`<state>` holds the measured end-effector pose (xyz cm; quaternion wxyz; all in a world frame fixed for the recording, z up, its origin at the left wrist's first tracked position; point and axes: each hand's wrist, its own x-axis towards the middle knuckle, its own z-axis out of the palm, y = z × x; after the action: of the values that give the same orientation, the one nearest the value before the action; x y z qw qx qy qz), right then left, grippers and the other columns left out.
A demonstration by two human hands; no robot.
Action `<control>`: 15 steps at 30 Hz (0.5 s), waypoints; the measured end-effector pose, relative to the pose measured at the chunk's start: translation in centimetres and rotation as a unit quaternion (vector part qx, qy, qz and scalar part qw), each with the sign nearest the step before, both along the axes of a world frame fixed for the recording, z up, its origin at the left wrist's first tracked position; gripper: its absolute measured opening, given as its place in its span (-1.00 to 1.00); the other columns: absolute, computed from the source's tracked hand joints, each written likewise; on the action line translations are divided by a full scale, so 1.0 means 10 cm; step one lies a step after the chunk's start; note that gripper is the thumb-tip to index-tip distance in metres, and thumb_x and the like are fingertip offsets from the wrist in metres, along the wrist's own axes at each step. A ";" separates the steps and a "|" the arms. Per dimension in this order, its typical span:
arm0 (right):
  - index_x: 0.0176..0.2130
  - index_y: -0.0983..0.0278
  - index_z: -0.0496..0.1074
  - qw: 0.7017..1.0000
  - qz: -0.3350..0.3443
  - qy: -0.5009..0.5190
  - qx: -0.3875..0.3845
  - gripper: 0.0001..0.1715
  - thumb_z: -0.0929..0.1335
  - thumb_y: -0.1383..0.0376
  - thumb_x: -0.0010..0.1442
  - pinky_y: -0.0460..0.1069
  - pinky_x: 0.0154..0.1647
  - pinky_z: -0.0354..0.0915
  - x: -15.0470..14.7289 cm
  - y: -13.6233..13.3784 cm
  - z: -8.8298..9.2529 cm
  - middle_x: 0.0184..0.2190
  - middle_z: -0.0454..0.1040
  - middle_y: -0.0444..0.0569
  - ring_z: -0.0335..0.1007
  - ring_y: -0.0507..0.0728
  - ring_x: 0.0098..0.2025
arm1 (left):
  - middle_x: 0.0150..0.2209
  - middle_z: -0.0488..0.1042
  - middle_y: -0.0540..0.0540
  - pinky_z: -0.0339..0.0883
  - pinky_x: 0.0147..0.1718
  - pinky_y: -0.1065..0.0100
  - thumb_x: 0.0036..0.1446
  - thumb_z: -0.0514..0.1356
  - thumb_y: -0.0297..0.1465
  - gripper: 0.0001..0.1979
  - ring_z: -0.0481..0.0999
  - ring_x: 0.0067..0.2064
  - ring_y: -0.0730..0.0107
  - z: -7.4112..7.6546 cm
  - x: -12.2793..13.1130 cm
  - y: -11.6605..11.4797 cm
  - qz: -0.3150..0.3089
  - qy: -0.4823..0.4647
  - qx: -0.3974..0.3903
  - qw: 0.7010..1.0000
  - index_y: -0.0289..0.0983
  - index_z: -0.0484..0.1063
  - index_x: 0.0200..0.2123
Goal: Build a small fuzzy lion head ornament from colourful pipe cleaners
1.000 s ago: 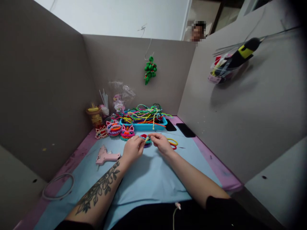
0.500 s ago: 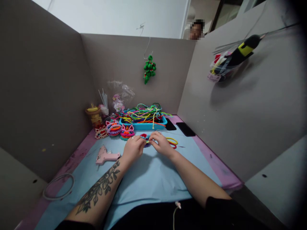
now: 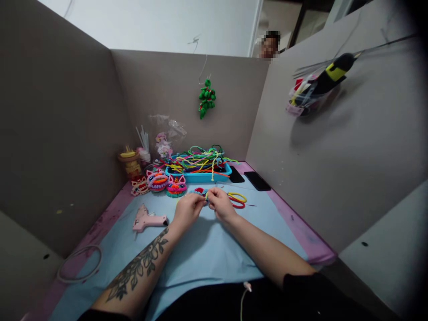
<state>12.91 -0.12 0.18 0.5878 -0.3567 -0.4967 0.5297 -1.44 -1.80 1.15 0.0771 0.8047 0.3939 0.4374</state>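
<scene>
Head view: my left hand (image 3: pixel 187 209) and right hand (image 3: pixel 219 205) meet fingertip to fingertip above the surface (image 3: pixel 200 254), over its far half. Both sets of fingers are closed in a tight pinch on a small chenille piece (image 3: pixel 201 191), red and blue, with a yellow-green strand at the point where the fingertips touch. The fingers hide how far that strand is wound.

Procedure, as I judge it:
1. Hold the body of the piece fixed with the left fingers.
2. Turn only the strand end with the right fingers, close to the body, so that the wrap stays tight and the wire does not kink.
3. Rest both wrists low, near the surface, for steadiness.

Just beside the right hand lie red and yellow loops (image 3: pixel 238 199). Beyond the hands stands a blue tray (image 3: pixel 197 178) heaped with loose stems (image 3: pixel 197 160). Left of the tray sit finished faces (image 3: pixel 176 186). A pink glue gun (image 3: pixel 147 219) lies near the left forearm, well apart from the piece.
</scene>
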 end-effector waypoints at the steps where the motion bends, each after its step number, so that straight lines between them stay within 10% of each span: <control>1: -0.57 0.27 0.23 0.997 0.044 0.052 -0.040 -0.75 0.39 0.24 -0.06 -0.16 -0.70 -0.15 -0.02 0.00 0.00 -0.68 0.12 -0.24 -0.09 -0.09 -0.67 | -0.39 0.52 -0.06 0.26 -0.32 0.39 0.09 0.17 -0.43 -0.93 0.45 -0.33 0.39 0.00 0.00 -0.01 -0.002 -0.006 0.000 1.000 -0.26 0.46 -0.37; 6: -0.54 0.32 0.32 0.967 0.167 0.147 -0.126 -0.78 0.46 0.34 -0.18 -0.20 -0.72 -0.17 0.03 -0.04 0.06 -0.69 0.21 -0.20 -0.03 -0.11 -0.66 | -0.40 0.52 -0.06 0.27 -0.33 0.39 0.08 0.18 -0.42 -0.93 0.46 -0.34 0.39 0.03 -0.01 -0.02 -0.013 -0.023 -0.013 1.000 -0.25 0.47 -0.38; 15: -0.55 0.31 0.37 0.978 0.161 0.082 -0.102 -0.77 0.46 0.25 -0.16 -0.17 -0.68 -0.14 0.09 -0.01 0.04 -0.67 0.23 -0.20 -0.05 -0.11 -0.66 | -0.39 0.52 -0.06 0.28 -0.33 0.41 0.10 0.16 -0.40 -0.91 0.45 -0.34 0.41 0.00 -0.05 0.03 -0.026 -0.025 -0.033 0.999 -0.26 0.47 -0.38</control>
<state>13.80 -0.22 0.62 0.4934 -0.2857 -0.4413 0.6929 -1.95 -1.54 1.16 0.1247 0.8006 0.3850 0.4418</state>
